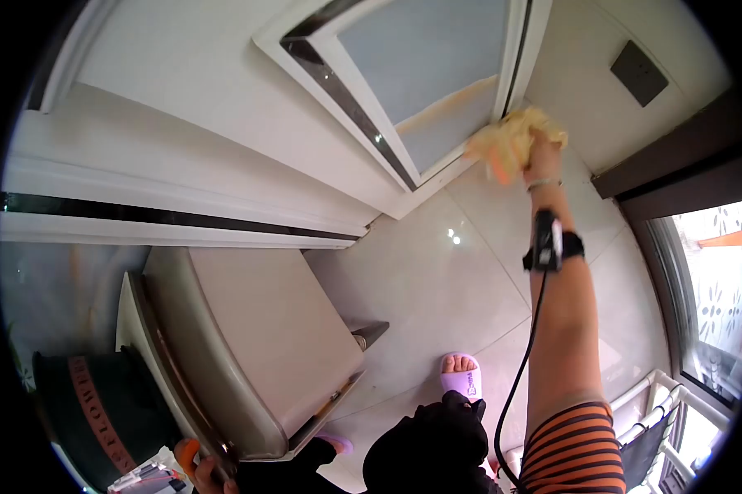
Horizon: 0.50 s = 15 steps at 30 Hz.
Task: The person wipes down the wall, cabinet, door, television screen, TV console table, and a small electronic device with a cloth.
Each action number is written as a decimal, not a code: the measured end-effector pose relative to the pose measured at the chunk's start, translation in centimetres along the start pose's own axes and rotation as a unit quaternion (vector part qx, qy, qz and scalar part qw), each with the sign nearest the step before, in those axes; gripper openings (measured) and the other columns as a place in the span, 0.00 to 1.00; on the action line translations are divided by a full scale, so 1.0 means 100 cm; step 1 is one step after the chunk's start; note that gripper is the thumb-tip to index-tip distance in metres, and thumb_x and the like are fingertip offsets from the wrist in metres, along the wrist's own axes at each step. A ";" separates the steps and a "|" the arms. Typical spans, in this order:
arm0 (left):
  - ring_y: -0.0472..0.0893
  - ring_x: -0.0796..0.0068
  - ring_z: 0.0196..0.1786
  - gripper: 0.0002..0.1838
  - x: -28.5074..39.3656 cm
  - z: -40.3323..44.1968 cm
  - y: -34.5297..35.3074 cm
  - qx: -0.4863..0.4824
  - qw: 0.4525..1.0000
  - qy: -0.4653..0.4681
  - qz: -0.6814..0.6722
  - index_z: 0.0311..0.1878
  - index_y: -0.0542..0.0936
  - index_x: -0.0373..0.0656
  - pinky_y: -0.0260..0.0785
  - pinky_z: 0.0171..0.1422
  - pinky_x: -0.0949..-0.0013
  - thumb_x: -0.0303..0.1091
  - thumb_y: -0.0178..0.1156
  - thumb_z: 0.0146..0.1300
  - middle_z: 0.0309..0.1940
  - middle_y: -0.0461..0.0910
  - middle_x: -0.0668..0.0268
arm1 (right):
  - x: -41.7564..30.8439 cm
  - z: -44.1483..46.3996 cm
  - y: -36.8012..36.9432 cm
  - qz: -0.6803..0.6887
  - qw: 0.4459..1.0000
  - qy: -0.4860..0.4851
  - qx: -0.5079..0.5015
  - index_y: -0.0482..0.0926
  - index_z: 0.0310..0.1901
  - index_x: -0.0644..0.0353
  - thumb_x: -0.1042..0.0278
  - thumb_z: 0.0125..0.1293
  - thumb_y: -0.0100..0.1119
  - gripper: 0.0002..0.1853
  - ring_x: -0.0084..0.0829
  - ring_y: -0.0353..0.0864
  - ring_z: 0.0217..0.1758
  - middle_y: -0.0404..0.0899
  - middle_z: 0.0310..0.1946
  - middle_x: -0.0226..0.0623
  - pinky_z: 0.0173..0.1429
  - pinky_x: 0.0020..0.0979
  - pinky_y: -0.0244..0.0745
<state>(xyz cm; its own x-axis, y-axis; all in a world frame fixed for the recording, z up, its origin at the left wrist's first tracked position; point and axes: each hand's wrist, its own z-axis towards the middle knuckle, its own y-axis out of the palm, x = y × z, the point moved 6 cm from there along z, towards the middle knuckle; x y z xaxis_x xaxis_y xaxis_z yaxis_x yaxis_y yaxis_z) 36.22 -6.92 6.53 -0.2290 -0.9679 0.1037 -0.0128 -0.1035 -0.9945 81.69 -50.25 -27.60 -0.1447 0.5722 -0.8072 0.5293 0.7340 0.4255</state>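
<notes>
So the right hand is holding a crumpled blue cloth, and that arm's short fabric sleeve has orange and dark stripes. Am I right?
Not quite: the crumpled cloth is mostly yellow, not blue, as the head view shows. The right hand is holding it, and that arm's short fabric sleeve has orange and dark stripes.

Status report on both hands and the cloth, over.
Right hand gripping yellow cloth, beside white-framed panel. Left hand near beige chair, grip unclear. Nothing visibly blocking cloth.
</notes>
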 end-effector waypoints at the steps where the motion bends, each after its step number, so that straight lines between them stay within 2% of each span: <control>1: 0.61 0.48 0.62 0.29 -0.002 -0.002 0.001 0.003 1.000 0.000 0.002 0.63 0.63 0.44 0.54 0.62 0.50 0.53 0.45 0.65 0.62 0.59 0.48 | 0.004 0.022 0.003 0.008 1.000 -0.009 -0.015 0.68 0.49 0.64 0.66 0.60 0.51 0.17 0.36 0.78 0.44 0.75 0.43 0.42 0.40 0.34 0.77; 3: 0.61 0.48 0.62 0.30 -0.006 -0.008 0.002 0.007 1.000 0.000 0.009 0.63 0.63 0.43 0.54 0.62 0.51 0.53 0.46 0.64 0.62 0.59 0.49 | 0.031 0.056 0.004 0.027 0.998 -0.025 -0.045 0.69 0.48 0.64 0.68 0.62 0.48 0.14 0.35 0.79 0.42 0.75 0.42 0.42 0.39 0.35 0.78; 5: 0.61 0.49 0.62 0.30 -0.006 -0.004 0.001 -0.003 1.000 0.001 0.016 0.62 0.64 0.43 0.54 0.62 0.51 0.54 0.46 0.64 0.62 0.59 0.49 | 0.064 0.056 0.005 0.031 0.999 0.025 0.021 0.71 0.47 0.64 0.67 0.58 0.54 0.16 0.35 0.79 0.38 0.77 0.40 0.41 0.35 0.36 0.76; 6: 0.61 0.49 0.63 0.30 -0.005 -0.004 0.001 -0.011 1.000 -0.001 0.017 0.62 0.64 0.43 0.54 0.62 0.51 0.54 0.46 0.64 0.62 0.59 0.49 | 0.100 0.067 -0.005 -0.127 0.992 -0.019 -0.016 0.71 0.46 0.64 0.66 0.58 0.55 0.16 0.36 0.80 0.38 0.77 0.39 0.41 0.34 0.36 0.75; 7: 0.60 0.49 0.63 0.30 -0.005 -0.004 0.000 -0.010 1.000 -0.002 0.011 0.62 0.64 0.43 0.54 0.62 0.51 0.54 0.46 0.64 0.62 0.60 0.50 | 0.135 0.078 -0.014 -0.278 0.957 -0.072 -0.038 0.72 0.46 0.64 0.65 0.58 0.55 0.16 0.36 0.80 0.37 0.78 0.38 0.42 0.34 0.37 0.74; 8: 0.60 0.49 0.63 0.30 -0.006 -0.004 0.001 -0.004 1.000 -0.002 0.004 0.62 0.64 0.43 0.54 0.62 0.51 0.54 0.46 0.64 0.62 0.60 0.50 | 0.161 0.048 0.001 -0.469 0.874 -0.071 -0.109 0.74 0.44 0.64 0.64 0.59 0.52 0.15 0.38 0.79 0.38 0.78 0.38 0.44 0.38 0.38 0.74; 9: 0.60 0.49 0.63 0.30 -0.005 -0.003 0.002 0.003 1.000 -0.002 -0.002 0.62 0.64 0.43 0.54 0.62 0.51 0.54 0.45 0.64 0.62 0.60 0.50 | 0.184 0.015 0.018 -0.667 0.716 -0.110 -0.176 0.76 0.42 0.64 0.63 0.60 0.48 0.15 0.39 0.79 0.40 0.79 0.37 0.46 0.42 0.38 0.73; 10: 0.60 0.50 0.62 0.30 -0.005 -0.003 0.002 0.008 1.000 -0.011 -0.003 0.62 0.65 0.44 0.54 0.62 0.52 0.54 0.46 0.63 0.61 0.61 0.51 | 0.207 -0.022 0.034 -0.776 0.561 -0.169 -0.232 0.78 0.40 0.64 0.62 0.61 0.44 0.16 0.41 0.79 0.42 0.79 0.37 0.48 0.46 0.39 0.72; 12: 0.61 0.46 0.60 0.25 -0.031 -0.048 0.013 0.057 0.990 -0.064 -0.112 0.56 0.67 0.42 0.53 0.62 0.48 0.44 0.50 0.57 0.55 0.64 0.48 | 0.269 -0.104 0.047 -0.699 0.566 -0.139 -0.414 0.77 0.42 0.67 0.61 0.57 0.50 0.18 0.46 0.77 0.46 0.78 0.41 0.52 0.51 0.39 0.71; 13: 0.61 0.46 0.60 0.25 -0.032 -0.049 0.013 0.054 0.991 -0.066 -0.108 0.56 0.67 0.42 0.53 0.61 0.48 0.44 0.50 0.57 0.55 0.64 0.48 | 0.238 -0.143 0.050 -0.592 0.715 0.048 -0.369 0.76 0.44 0.65 0.58 0.52 0.56 0.21 0.49 0.76 0.48 0.77 0.42 0.53 0.54 0.39 0.70; 14: 0.62 0.46 0.60 0.25 -0.032 -0.049 0.013 0.050 0.991 -0.068 -0.103 0.56 0.67 0.42 0.54 0.61 0.48 0.44 0.50 0.57 0.55 0.64 0.48 | 0.245 -0.161 0.053 -0.568 0.711 0.070 -0.409 0.71 0.51 0.64 0.59 0.47 0.60 0.28 0.50 0.75 0.49 0.77 0.43 0.54 0.56 0.41 0.68; 15: 0.61 0.48 0.61 0.27 -0.015 -0.020 0.005 0.017 0.998 -0.045 -0.040 0.58 0.66 0.43 0.54 0.61 0.50 0.49 0.48 0.60 0.58 0.63 0.49 | 0.235 -0.163 0.047 -0.562 0.739 0.081 -0.362 0.69 0.52 0.63 0.60 0.47 0.60 0.29 0.49 0.76 0.49 0.76 0.43 0.55 0.56 0.41 0.68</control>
<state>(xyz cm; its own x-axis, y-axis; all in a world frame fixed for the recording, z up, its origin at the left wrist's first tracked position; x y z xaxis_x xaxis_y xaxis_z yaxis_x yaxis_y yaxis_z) 34.62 -5.06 5.90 -0.1394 -0.9730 0.1840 0.0065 -0.1867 -0.9824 67.17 -27.42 -37.91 -0.2830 -0.5551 -0.7821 -0.5791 0.7489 -0.3220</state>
